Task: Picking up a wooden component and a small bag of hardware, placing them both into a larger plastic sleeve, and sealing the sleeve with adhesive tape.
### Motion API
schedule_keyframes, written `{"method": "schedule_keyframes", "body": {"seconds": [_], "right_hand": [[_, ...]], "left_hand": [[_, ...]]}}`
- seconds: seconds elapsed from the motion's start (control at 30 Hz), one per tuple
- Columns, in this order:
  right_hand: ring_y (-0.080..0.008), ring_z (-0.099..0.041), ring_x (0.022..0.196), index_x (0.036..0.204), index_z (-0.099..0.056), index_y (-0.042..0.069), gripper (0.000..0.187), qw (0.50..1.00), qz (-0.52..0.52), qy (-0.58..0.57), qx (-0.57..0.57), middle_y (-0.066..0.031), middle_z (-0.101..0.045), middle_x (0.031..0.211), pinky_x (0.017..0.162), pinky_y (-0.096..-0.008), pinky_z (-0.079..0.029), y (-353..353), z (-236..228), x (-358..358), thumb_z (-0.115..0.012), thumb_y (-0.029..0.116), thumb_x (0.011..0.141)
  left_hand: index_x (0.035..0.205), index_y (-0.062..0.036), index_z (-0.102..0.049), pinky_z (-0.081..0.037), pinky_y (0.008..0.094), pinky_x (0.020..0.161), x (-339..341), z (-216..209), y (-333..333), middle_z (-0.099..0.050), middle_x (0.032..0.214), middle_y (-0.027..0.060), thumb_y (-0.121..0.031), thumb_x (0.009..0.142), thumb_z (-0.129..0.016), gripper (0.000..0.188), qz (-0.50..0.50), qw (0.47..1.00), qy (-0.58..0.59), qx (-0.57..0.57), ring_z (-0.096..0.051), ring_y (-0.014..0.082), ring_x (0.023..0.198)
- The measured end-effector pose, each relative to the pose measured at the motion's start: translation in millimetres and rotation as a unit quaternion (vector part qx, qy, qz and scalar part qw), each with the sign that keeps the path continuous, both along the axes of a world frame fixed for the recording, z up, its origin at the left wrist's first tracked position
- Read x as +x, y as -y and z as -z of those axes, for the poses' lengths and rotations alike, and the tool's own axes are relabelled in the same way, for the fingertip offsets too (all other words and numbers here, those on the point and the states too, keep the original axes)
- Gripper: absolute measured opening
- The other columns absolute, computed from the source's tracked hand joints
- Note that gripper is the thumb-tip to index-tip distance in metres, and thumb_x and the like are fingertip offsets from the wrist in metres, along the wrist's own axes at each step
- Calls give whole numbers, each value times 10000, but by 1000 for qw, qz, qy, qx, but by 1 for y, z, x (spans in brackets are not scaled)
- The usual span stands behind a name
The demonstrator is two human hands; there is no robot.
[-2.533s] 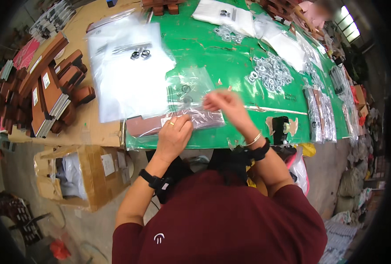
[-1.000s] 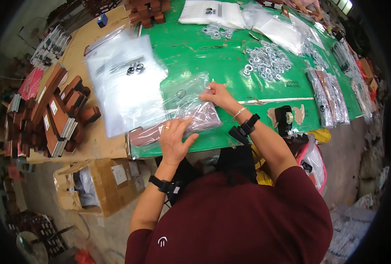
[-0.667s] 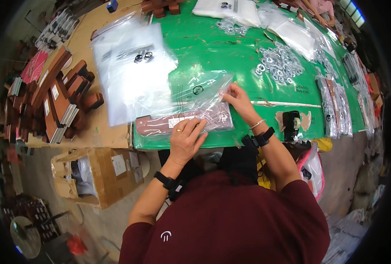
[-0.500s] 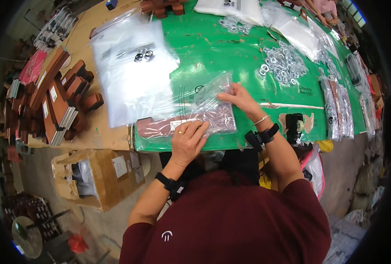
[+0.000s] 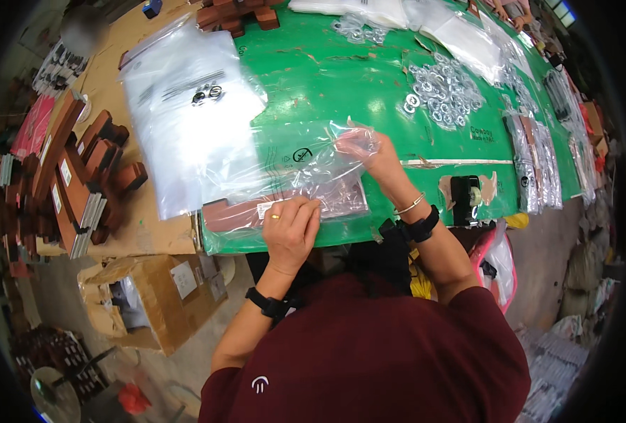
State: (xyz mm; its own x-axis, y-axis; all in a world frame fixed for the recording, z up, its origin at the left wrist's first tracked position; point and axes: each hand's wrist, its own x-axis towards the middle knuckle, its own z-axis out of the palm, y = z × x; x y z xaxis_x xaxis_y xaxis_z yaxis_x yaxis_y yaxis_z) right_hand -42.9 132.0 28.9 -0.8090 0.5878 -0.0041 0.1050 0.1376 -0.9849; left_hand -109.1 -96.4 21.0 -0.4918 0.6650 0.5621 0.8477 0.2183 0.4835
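Observation:
A clear plastic bag [image 5: 284, 137] lies at the table's front edge with a flat reddish-brown wooden piece [image 5: 232, 216] inside, which bears a white label. My left hand [image 5: 290, 229], a ring on one finger, has its fingers curled closed on the bag's near side, over the wood. At the bag's right end my right hand [image 5: 370, 151] grips the film. Its fingers show through the plastic, bunched together, and the film around them is lifted and creased. The right part of the wooden piece is blurred by folds and glare.
Left of the bag lies a stack of flat clear bags [image 5: 193, 134]. Brown wooden parts [image 5: 80, 183] are piled at the far left. Small bagged metal rings [image 5: 445, 92], a tape dispenser [image 5: 466, 199] and filled bags [image 5: 535, 162] lie on the right. A cardboard box [image 5: 154, 296] stands below the table.
My right hand has moved slightly left, and its fingers now show through the film rather than bare. My left hand has shifted a little left and down, its fingers more curled.

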Motion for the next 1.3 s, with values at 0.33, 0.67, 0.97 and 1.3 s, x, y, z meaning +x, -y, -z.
{"method": "schedule_keyframes", "body": {"seconds": [0.33,0.67,0.97,1.3], "right_hand": [[-79,-616,885,968,-711,18,167,998,-44,-30,38,-6,-692,923,773,-246,-495,2,-36,1,-794,128,872],[-282,-673,874,997,-753,108,263,950,-43,-2,308,-89,-712,956,819,-391,-508,8,-32,-3,-773,89,736],[-307,-645,859,847,-714,114,132,972,21,8,232,-84,-654,855,754,-417,-501,12,-29,-9,-782,194,767],[-320,-675,793,863,-674,92,295,948,-18,48,315,-92,-693,822,688,-435,-502,-2,-42,-23,-844,311,762]], "left_hand": [[1034,-119,-733,-474,366,782,1,1,0,-670,1007,19,-138,839,-758,198,-31,999,-21,-20,-622,230,892],[1027,-115,-733,-475,413,812,-3,15,-1,-659,997,59,-131,830,-759,199,-28,999,-19,-25,-614,284,923],[1017,-115,-727,-466,440,823,0,11,4,-657,1028,78,-131,855,-744,163,-1,1000,-14,-18,-607,305,952],[988,-114,-730,-473,438,859,-4,9,1,-645,1005,68,-132,854,-739,136,-8,1000,-20,-16,-602,308,949]]}}
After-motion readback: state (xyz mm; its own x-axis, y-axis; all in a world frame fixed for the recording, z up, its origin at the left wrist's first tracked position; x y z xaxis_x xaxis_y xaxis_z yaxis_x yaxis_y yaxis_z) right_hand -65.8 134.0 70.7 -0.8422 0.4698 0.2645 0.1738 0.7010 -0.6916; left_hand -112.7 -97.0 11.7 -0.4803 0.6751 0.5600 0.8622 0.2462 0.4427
